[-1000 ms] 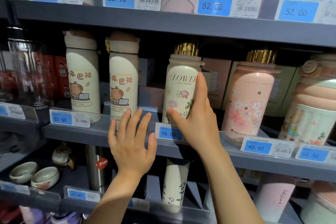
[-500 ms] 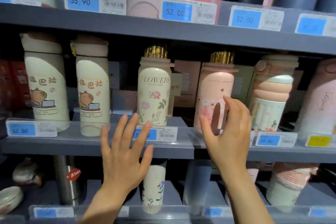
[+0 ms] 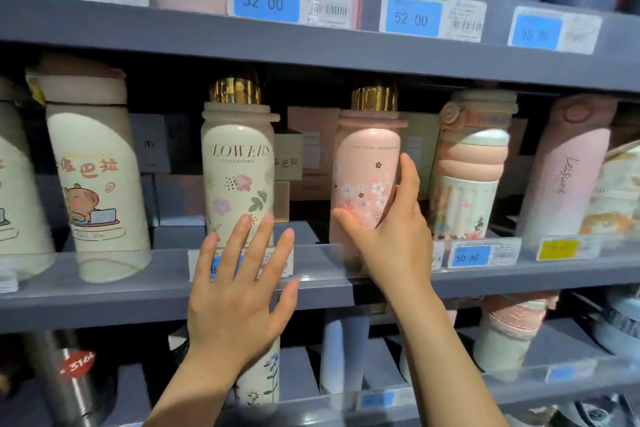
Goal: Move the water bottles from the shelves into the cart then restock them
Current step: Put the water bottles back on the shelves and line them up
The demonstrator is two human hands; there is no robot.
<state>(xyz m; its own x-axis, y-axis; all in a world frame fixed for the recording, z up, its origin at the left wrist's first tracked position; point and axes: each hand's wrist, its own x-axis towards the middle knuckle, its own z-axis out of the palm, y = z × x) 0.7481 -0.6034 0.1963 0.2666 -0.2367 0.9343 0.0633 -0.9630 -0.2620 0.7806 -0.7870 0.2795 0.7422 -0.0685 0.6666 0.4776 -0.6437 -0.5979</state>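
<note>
Water bottles stand in a row on the grey middle shelf (image 3: 104, 302). My right hand (image 3: 391, 236) wraps around the lower part of a pink flowered bottle with a gold cap (image 3: 363, 163), thumb on its left side and fingers on its right. My left hand (image 3: 239, 295) is spread flat with straight fingers in front of the shelf edge, its fingertips just before the base of a cream "FLOWERS" bottle with a gold cap (image 3: 235, 163). A cream capybara bottle (image 3: 93, 177) stands further left.
To the right stand a ribbed pink and mint bottle (image 3: 471, 166) and a pink "Leisure" bottle (image 3: 568, 170). Boxes sit behind the row. The shelf above (image 3: 311, 55) hangs low over the caps. Price tags line the edges. More bottles and a steel flask (image 3: 72, 381) fill the lower shelf.
My right hand left the cream "FLOWERS" bottle, moved right and closed around the pink flowered bottle. My left hand stayed spread at the shelf edge. The view shifted right and closer.
</note>
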